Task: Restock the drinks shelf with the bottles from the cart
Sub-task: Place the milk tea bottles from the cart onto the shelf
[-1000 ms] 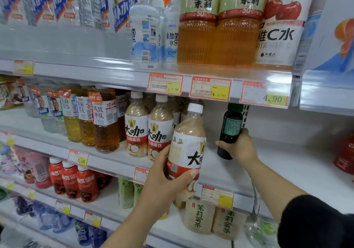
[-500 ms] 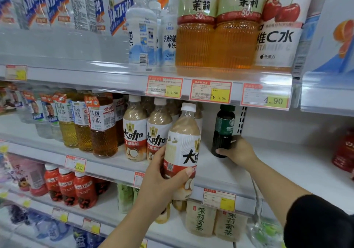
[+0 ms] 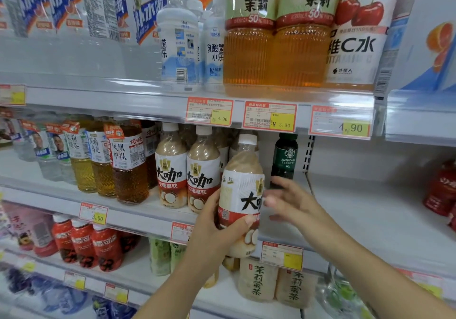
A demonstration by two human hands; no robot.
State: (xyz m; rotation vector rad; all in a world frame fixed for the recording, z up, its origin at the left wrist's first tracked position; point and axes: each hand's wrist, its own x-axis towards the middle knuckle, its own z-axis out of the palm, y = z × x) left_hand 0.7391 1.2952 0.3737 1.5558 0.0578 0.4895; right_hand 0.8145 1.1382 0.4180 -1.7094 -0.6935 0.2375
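Beige coffee drink is filling the white-capped bottle [image 3: 243, 190] that the left hand [image 3: 214, 235] is gripping low on its body. The thumb is lying across the red band of the label and the other fingers are wrapping round the back. The bottle is hanging upright just in front of the front edge of the middle shelf [image 3: 357, 207], just right of two matching latte bottles [image 3: 203, 173] that are sitting on that shelf. The right hand [image 3: 293, 202] is hovering just beside the held bottle's right flank, its fingers [image 3: 274, 201] spreading wide and holding nothing. Motion blur is smearing them, so I cannot tell whether they are touching the label. Behind that hand a dark green Americano bottle [image 3: 285, 156] is standing upright deep on the shelf, apart from the hand. Amber tea bottles [image 3: 128, 170] are lining the shelf further left.
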